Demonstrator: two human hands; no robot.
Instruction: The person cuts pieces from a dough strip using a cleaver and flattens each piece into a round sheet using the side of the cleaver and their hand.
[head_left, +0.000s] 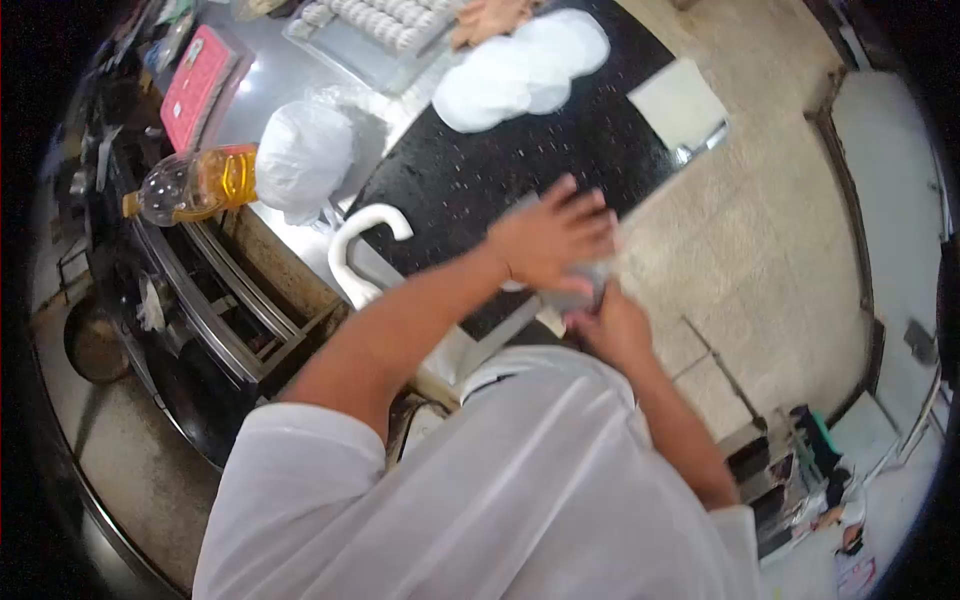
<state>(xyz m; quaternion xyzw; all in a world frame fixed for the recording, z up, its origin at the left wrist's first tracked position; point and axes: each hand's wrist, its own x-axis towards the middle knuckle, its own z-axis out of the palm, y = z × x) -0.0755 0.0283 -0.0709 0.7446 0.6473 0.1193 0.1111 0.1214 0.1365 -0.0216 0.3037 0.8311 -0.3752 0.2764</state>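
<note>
My left hand (553, 240) is over the front part of the black speckled counter (450, 190), palm down with its fingers spread. Just below it, my right hand (615, 328) is closed around a blurred grey thing (590, 284) near the counter's front edge. My left hand partly covers that thing, and its kind cannot be told. Beyond my hands, several thin white rounds (520, 72) lie overlapping on the counter. To the left of my left forearm, a white hook-shaped piece (350, 248) rests at the counter's edge.
A white plastic bag (305, 160) and a bottle of yellow oil (195, 185) are at left. Farther back are a pink box (200, 90) and a tray (370, 65) of pale rolled pieces. A white square sheet (680, 107) lies at the right edge. A pan (97, 340) stands lower left.
</note>
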